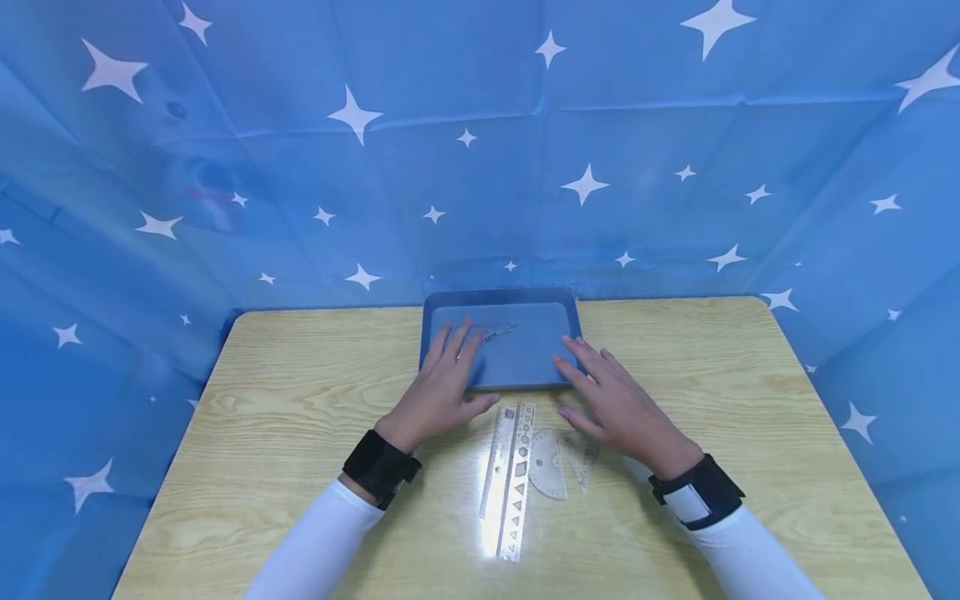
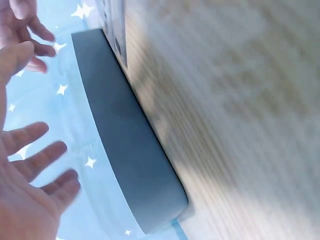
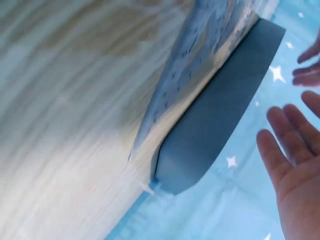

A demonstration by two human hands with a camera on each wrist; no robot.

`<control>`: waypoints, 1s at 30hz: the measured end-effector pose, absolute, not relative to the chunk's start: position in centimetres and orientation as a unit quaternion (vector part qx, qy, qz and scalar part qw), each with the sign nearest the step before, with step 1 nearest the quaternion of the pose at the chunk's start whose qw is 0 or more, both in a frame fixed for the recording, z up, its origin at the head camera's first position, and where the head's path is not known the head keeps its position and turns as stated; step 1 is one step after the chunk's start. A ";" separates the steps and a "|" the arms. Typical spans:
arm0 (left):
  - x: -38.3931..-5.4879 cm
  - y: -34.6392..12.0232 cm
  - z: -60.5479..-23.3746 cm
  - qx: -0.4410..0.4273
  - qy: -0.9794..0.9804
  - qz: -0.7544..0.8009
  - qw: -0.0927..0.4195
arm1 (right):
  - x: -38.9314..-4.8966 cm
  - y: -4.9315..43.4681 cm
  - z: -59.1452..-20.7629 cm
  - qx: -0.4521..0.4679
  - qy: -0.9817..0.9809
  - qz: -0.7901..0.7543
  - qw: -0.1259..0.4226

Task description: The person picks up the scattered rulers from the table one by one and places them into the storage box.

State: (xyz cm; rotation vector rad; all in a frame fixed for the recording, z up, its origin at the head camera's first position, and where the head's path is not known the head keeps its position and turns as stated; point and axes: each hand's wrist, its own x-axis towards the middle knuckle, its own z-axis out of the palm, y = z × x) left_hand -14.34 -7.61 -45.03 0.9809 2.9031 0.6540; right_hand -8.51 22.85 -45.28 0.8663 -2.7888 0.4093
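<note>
A shallow blue-grey tray (image 1: 525,346) sits at the table's back edge, with a small clear item with dark markings (image 1: 497,332) inside it, partly hidden by fingers. My left hand (image 1: 442,387) hovers over the tray's left front corner, fingers spread and holding nothing. Over the right front corner hangs my right hand (image 1: 618,408), its fingers also extended and nothing in them. Between the hands, in front of the tray, lie a clear ruler (image 1: 498,467), a ruler with cut-out shapes (image 1: 517,492), a clear protractor (image 1: 548,467) and a clear set square (image 1: 581,457), partly covered by the right hand.
The wood-grain table (image 1: 300,417) extends to both sides of the tray. A blue curtain (image 1: 480,183) with white stars hangs behind it and along both sides. Bright glare falls across the lower part of the rulers.
</note>
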 end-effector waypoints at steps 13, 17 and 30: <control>-10.9 -8.2 -46.2 0.379 0.905 0.179 -0.072 | -7.5 20.6 -46.5 0.402 -0.883 0.193 0.144; -9.7 -8.3 -46.4 0.407 0.889 0.187 -0.091 | -7.2 19.7 -47.0 0.406 -0.886 0.191 0.118; -6.8 -8.5 -47.6 0.442 0.885 0.150 0.007 | -7.5 17.2 -47.4 0.390 -0.903 0.161 0.073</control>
